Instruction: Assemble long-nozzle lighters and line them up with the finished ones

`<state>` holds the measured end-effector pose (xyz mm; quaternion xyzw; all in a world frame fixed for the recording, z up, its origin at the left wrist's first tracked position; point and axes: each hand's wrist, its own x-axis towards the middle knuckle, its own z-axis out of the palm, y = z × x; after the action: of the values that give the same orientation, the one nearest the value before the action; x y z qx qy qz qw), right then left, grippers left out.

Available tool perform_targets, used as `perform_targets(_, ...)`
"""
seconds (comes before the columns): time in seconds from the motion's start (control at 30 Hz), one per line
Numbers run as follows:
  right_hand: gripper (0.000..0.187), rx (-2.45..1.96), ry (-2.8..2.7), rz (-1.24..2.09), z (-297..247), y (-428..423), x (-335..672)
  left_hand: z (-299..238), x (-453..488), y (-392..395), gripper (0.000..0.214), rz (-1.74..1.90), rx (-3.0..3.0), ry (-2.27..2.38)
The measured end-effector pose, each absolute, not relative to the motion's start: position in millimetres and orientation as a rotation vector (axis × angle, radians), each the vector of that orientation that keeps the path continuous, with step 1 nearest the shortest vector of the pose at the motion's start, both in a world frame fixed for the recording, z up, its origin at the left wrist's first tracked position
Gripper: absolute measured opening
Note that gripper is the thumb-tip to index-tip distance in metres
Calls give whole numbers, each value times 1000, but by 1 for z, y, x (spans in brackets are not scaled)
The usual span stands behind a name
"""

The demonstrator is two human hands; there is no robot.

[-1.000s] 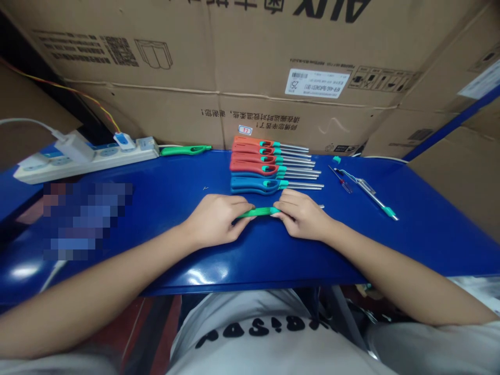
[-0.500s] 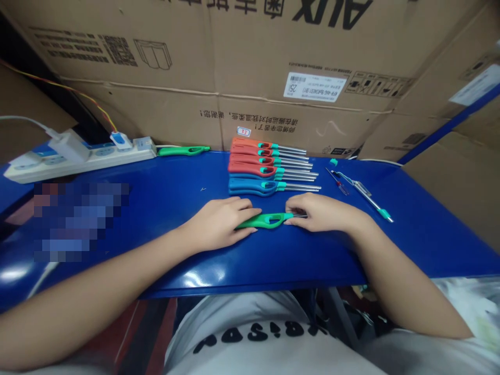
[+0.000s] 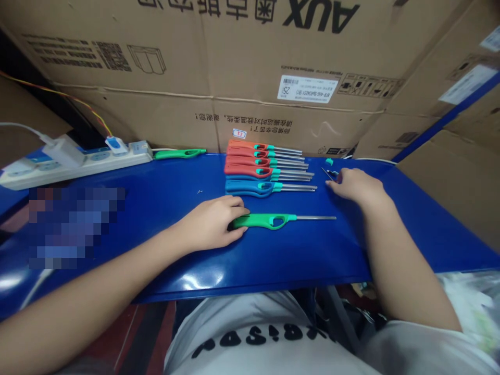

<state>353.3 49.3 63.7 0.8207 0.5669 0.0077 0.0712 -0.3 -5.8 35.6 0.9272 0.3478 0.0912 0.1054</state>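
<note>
A green long-nosed lighter (image 3: 273, 221) lies flat on the blue table (image 3: 164, 198), its metal tube pointing right. My left hand (image 3: 213, 224) grips the butt end of its handle, fingers curled round it. My right hand (image 3: 357, 187) rests farther right and back, fingers curled down over small parts, a thin red-handled tool (image 3: 327, 174) poking out beside it. What the fingers hold I cannot make out. A neat row of several orange, red and blue lighters (image 3: 258, 166) lies just behind the green one.
Another green lighter (image 3: 179, 153) lies at the back near a white power strip (image 3: 74, 161) with plugs and cables. A small teal cap (image 3: 329, 162) sits behind my right hand. Large cardboard boxes (image 3: 250, 73) wall in the back and right. A blurred patch covers the table's left.
My right hand let go of the green lighter's tube and moved right and back to the small parts. The left hand stayed on the handle; the whole lighter now shows.
</note>
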Motion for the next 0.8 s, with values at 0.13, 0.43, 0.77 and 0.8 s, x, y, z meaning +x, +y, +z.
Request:
perform_targets(0.13,30,2387,1628,-55,56,58,359,34,2,-8,25,322,2643,1038)
perform_targets(0.43,28,2475,1698,-134,48,65,373,27,9,-15,27,410,2553,1051)
perform_targets(0.77,17,3219,2756,359,82,35,338,26,12,-18,35,446,2489,1013)
perform_targets(0.8,20,3251,2996,271,81,31,324,25,13,-19,35,453,2481,1014)
